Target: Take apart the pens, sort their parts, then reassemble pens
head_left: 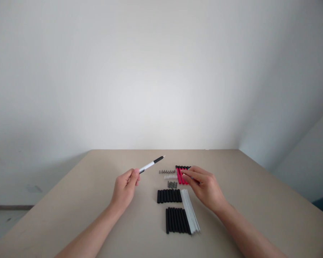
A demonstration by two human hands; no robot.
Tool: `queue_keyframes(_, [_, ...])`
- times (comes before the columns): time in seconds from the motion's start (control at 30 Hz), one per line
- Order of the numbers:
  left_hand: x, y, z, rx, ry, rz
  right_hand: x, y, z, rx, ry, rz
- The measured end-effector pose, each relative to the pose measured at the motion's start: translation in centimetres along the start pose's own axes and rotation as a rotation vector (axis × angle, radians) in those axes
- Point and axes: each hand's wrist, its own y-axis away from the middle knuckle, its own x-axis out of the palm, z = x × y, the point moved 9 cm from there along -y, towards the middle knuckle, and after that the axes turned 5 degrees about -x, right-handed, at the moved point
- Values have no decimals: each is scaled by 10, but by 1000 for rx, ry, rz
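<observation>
My left hand (126,188) pinches the back end of a white and black pen (152,163), which points up and to the right above the table. My right hand (204,184) reaches over the row of red and black clip pieces (181,174), fingertips closed on one of them. Below lie two rows of black barrels (169,196) (176,220) and a bundle of white refills (190,211). Small grey tips (167,171), white bits (170,176) and springs (172,185) sit between the hands.
The beige table (70,200) meets a plain white wall at its far edge. A grey ledge runs along the right side beyond the table.
</observation>
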Motion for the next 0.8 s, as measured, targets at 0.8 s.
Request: queue_keyframes(0.8, [-10, -17, 13, -45, -50, -119, -1, -13, -7, 77, 74, -95])
